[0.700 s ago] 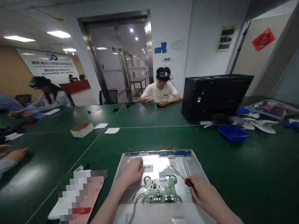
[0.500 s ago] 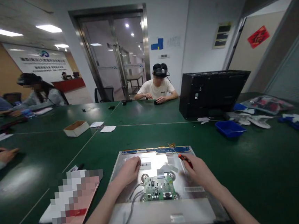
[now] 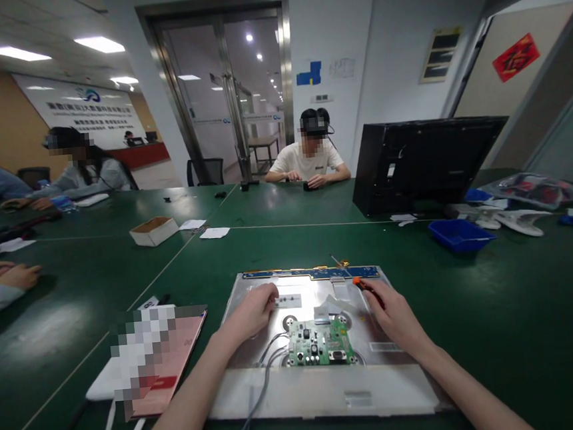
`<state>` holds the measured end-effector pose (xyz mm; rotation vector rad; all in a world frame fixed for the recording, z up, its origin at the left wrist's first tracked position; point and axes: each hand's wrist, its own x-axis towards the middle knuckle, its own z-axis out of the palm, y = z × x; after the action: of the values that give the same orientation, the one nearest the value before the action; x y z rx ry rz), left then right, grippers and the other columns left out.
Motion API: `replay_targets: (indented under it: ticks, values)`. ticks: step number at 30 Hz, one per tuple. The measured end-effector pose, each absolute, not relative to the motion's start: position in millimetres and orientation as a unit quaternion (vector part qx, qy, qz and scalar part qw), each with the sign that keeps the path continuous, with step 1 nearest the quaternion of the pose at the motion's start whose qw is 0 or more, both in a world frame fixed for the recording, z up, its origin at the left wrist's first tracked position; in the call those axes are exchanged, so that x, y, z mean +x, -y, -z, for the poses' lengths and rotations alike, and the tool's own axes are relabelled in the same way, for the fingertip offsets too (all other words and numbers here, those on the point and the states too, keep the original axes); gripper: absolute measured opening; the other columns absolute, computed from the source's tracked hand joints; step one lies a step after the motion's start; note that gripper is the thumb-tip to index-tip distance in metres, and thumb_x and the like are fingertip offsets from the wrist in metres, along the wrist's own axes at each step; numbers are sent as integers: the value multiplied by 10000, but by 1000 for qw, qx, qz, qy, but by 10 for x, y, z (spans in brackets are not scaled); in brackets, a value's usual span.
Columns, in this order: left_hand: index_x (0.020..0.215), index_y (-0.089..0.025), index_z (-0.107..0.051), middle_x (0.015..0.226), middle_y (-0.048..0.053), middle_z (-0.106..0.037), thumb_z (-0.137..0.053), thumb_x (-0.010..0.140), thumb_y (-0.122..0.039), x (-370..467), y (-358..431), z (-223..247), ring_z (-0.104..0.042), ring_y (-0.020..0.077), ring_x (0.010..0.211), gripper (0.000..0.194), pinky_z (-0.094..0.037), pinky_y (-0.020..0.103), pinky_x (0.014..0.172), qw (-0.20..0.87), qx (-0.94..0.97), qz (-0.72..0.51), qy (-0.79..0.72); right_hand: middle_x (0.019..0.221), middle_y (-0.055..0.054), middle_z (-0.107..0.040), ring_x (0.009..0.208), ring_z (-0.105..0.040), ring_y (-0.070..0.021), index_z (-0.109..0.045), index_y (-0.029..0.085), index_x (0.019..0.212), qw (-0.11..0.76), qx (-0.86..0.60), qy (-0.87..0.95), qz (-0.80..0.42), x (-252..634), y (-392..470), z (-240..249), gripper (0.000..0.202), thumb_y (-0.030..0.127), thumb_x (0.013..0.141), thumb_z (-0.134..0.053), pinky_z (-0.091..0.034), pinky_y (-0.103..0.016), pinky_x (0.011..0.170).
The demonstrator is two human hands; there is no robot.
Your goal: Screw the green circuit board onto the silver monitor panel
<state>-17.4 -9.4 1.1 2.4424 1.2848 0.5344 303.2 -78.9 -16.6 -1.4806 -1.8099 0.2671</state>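
A flat metal-backed display panel (image 3: 326, 391) lies on the green table in front of me. A green circuit board (image 3: 320, 343) is at its middle, with dark cables running off to the left. Along the far edge runs a narrow blue circuit strip (image 3: 292, 276). My right hand (image 3: 395, 312) is closed around a screwdriver (image 3: 368, 291) with an orange and black handle; its thin shaft points up and left across the strip. My left hand (image 3: 252, 311) rests at the panel's upper left, fingers curled; whatever they pinch, if anything, is hidden. Loose clear tape (image 3: 334, 304) sits above the board.
To the left are a white power bank-like block (image 3: 142, 345) and a pink folder (image 3: 179, 358). A white box (image 3: 154, 232) stands farther back. A black monitor (image 3: 430, 162) and a blue tray (image 3: 461, 234) are at right. Co-workers sit around the table.
My view has shifted, so the whole scene sits a little higher and farther right. Both hands stay at nearly the same places on the panel; the screwdriver is tilted slightly differently.
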Motion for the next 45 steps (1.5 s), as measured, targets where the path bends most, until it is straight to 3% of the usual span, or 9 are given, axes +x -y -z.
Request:
replay_targets:
  ticks: [8, 11, 14, 17, 19, 25, 32, 36, 45]
  values:
    - [866, -172, -560, 865, 34, -610, -473, 806, -131, 27, 293, -101, -543, 168, 769, 114, -399, 257, 668, 252, 850, -232, -401, 1143, -90, -614, 1036, -550, -242, -594, 209, 1149, 427, -564, 694, -129, 2948, 806, 108, 340, 350, 883, -437, -408, -421, 902]
    - [852, -168, -564, 831, 26, -604, -489, 798, -142, 18, 276, -82, -545, 161, 748, 95, -403, 250, 655, 276, 841, -234, -402, 951, -74, -661, 825, -595, -230, -645, 211, 1024, 501, -567, 602, -257, 2866, 797, 45, 313, 408, 793, -567, -465, -373, 714]
    - [848, -164, -565, 792, 15, -601, -498, 789, -145, 6, 255, -50, -548, 149, 712, 91, -403, 237, 628, 310, 830, -229, -403, 829, -46, -646, 665, -572, -184, -616, 201, 951, 555, -538, 522, -362, 2737, 739, -27, 330, 431, 716, -645, -440, -301, 536]
    - [838, -160, -573, 782, 14, -608, -499, 798, -168, 20, 260, -39, -556, 148, 708, 83, -408, 233, 625, 337, 823, -224, -398, 972, -63, -641, 796, -591, -188, -599, 205, 961, 582, -512, 499, -388, 2577, 608, -109, 350, 403, 682, -677, -469, -301, 617]
    - [834, -158, -580, 786, 17, -615, -496, 809, -190, 36, 267, -49, -559, 151, 712, 93, -411, 236, 632, 346, 821, -220, -396, 933, -67, -650, 818, -595, -193, -614, 188, 915, 589, -497, 493, -404, 2472, 486, -180, 352, 378, 636, -714, -475, -314, 677]
    - [811, -154, -588, 764, 20, -615, -472, 843, -252, 45, 252, -78, -552, 156, 712, 156, -399, 238, 634, 336, 829, -209, -395, 750, 3, -598, 617, -557, -122, -540, 188, 929, 616, -465, 493, -401, 2259, 190, -484, 422, 438, 637, -716, -475, -282, 612]
    - [797, -153, -578, 729, 11, -602, -468, 857, -281, 37, 249, -61, -542, 150, 673, 180, -376, 233, 595, 336, 825, -205, -406, 559, 50, -501, 469, -469, -105, -521, 198, 840, 542, -464, 609, -345, 2353, 239, -803, 372, 523, 708, -647, -390, -235, 440]
    - [777, -152, -577, 702, 2, -592, -492, 845, -300, 27, 243, -47, -533, 140, 641, 184, -367, 226, 568, 352, 817, -203, -410, 595, 36, -505, 494, -470, -112, -530, 201, 836, 463, -502, 690, -239, 2467, 280, -926, 368, 537, 721, -628, -372, -236, 442]
    - [804, -147, -577, 678, -10, -586, -555, 794, -237, -13, 195, -10, -537, 122, 619, 93, -396, 216, 570, 434, 792, -193, -383, 700, 16, -596, 589, -513, -114, -563, 196, 838, 376, -455, 784, -193, 2363, 408, -1023, 249, 406, 740, -651, -396, -234, 526]
